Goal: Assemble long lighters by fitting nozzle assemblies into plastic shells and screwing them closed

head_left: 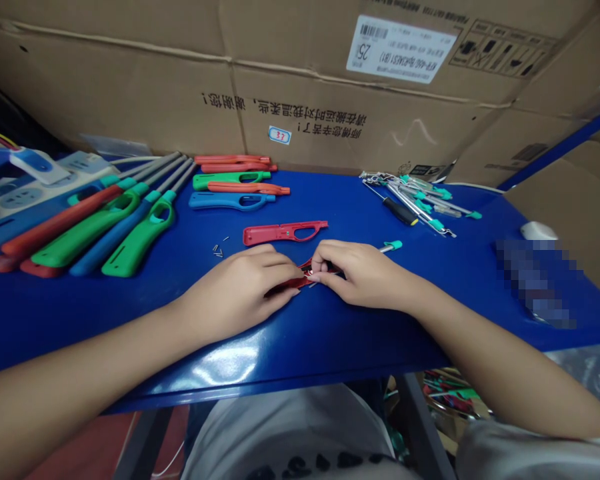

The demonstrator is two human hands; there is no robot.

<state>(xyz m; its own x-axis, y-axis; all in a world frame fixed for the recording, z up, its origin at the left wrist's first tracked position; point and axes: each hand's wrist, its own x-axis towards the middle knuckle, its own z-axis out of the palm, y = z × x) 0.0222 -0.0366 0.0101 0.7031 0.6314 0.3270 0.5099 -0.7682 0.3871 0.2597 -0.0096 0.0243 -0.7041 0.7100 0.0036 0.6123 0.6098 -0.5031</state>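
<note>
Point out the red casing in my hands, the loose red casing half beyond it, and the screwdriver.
Red casing (pixel 297 282): head view, on its uncovered strip.
Loose red casing half (pixel 281 232): head view, on its body beside the loop.
Screwdriver (pixel 397 209): head view, on its black handle.

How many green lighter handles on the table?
3: one green lighter handle in the left pile, another at its right end, one in the middle stack. Others may be hidden.
</note>
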